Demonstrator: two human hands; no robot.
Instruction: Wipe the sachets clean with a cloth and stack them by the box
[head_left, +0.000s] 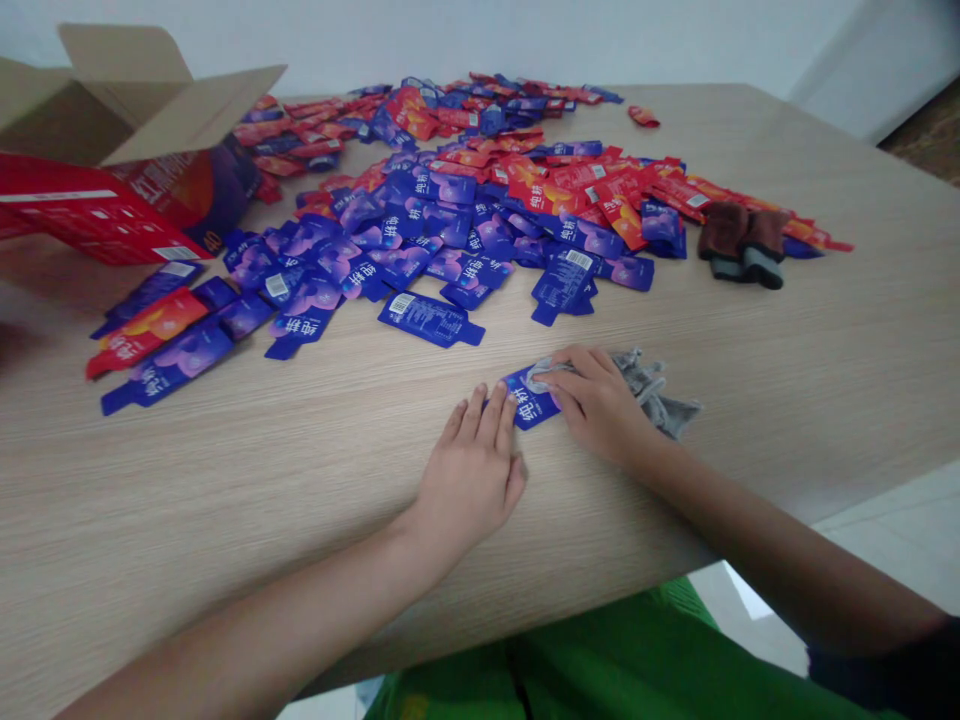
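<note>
A blue printed sachet (529, 408) lies flat on the table in front of me. My left hand (474, 455) rests palm down with its fingers stretched out, the fingertips on the sachet's left end. In my right hand (600, 400) is a bunched grey cloth (654, 392), pressed onto the sachet's upper face. Part of the cloth sticks out to the right, and the right hand covers the sachet's right end. Just beyond, a single blue sachet (430, 319) lies barcode side up.
A large heap of blue sachets (442, 220) and red sachets (577, 185) spreads across the back. An open cardboard box (150, 205) stands at the left. Brown-and-grey folded fabric (742, 243) lies right of the heap. The table's front edge (600, 605) runs above my lap.
</note>
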